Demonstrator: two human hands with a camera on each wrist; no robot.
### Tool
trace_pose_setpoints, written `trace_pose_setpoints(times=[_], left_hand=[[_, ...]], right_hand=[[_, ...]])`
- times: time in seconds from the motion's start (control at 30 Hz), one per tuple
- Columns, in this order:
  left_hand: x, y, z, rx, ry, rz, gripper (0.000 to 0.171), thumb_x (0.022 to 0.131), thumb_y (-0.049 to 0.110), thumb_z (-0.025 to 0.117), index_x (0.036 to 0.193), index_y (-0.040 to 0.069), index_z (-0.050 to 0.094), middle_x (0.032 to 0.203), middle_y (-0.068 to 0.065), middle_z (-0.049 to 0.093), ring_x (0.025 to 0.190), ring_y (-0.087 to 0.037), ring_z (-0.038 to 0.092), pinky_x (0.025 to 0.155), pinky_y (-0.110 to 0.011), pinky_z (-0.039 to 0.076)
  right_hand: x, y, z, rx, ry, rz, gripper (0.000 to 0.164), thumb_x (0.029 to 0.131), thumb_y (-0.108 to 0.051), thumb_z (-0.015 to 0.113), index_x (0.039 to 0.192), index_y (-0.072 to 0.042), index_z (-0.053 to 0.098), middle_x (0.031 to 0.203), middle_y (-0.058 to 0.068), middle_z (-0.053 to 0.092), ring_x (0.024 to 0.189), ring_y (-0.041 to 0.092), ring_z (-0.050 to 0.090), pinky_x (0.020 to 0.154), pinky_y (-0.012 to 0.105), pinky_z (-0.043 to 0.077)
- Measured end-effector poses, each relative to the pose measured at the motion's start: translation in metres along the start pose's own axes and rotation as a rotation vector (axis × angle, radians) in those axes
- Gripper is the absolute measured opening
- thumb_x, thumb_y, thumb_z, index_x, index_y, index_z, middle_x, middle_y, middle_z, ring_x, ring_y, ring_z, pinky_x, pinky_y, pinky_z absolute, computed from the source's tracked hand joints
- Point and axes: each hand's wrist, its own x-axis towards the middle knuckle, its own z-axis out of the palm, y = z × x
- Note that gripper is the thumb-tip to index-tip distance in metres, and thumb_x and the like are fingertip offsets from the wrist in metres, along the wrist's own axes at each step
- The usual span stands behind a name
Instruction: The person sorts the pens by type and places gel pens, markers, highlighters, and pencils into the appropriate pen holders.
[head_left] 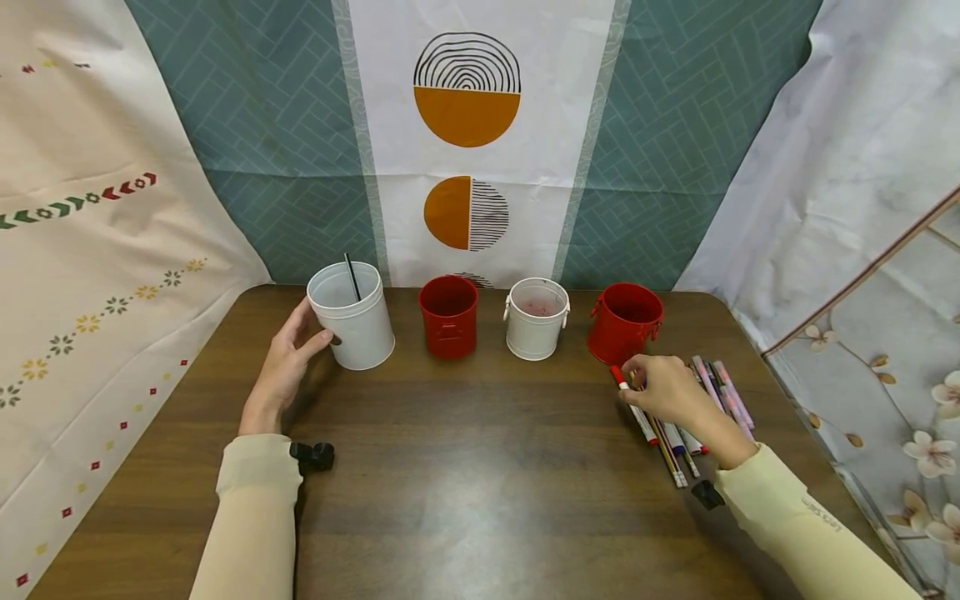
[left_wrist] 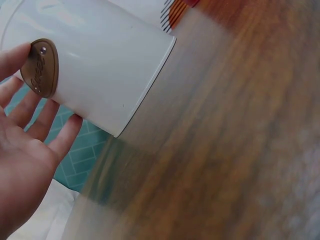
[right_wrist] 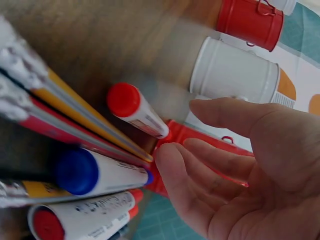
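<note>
Left hand grips a white bucket near the table's far left corner. Right hand, fingers loosely open, apparently reaches for a red-capped marker toward the right edge; lifting calls for a pinch.

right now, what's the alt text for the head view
The left hand touches a large white pot holding a black stick; the right hand is over pens on a table. Alongside, two red pots flank a small white pot.
</note>
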Motion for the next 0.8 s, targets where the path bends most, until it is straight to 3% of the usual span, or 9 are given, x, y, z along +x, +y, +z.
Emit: trace_pose_setpoints(times=[0.17,0.47,0.6,0.8], left_hand=[[0.001,0.000,0.000,-0.002,0.001,0.006,0.075,0.106,0.012,0.063,0.171,0.020,0.025,0.176,-0.010,0.024,0.161,-0.033,0.021,0.130,-0.059,0.017],[0.001,0.000,0.000,0.006,0.002,-0.003,0.075,0.107,0.011,0.063,0.171,0.021,0.025,0.176,-0.010,0.024,0.160,-0.032,0.022,0.130,-0.052,0.021],[0.000,0.000,0.000,0.007,0.002,-0.005,0.074,0.107,0.012,0.062,0.171,0.021,0.025,0.176,-0.011,0.025,0.160,-0.032,0.022,0.130,-0.049,0.023],[0.000,-0.002,0.000,-0.001,-0.004,0.010,0.075,0.107,0.013,0.063,0.171,0.021,0.025,0.175,-0.012,0.025,0.160,-0.032,0.023,0.130,-0.054,0.021]], right_hand=[[-0.001,0.003,0.005,-0.012,-0.033,0.041,0.036,0.087,-0.014,0.084,0.115,0.006,0.071,0.080,0.006,0.070,0.065,0.017,0.060,0.057,0.033,0.053],[0.000,0.004,0.011,-0.024,-0.082,0.082,0.039,0.087,-0.012,0.084,0.117,0.007,0.070,0.082,0.009,0.073,0.072,0.023,0.068,0.064,0.042,0.059],[0.000,0.003,0.012,-0.021,-0.091,0.076,0.039,0.086,-0.010,0.084,0.117,0.008,0.069,0.083,0.010,0.074,0.071,0.023,0.069,0.064,0.043,0.060],[0.001,0.001,0.010,-0.024,-0.083,0.045,0.034,0.085,-0.010,0.084,0.113,0.006,0.072,0.082,0.009,0.075,0.071,0.023,0.069,0.064,0.042,0.059]])
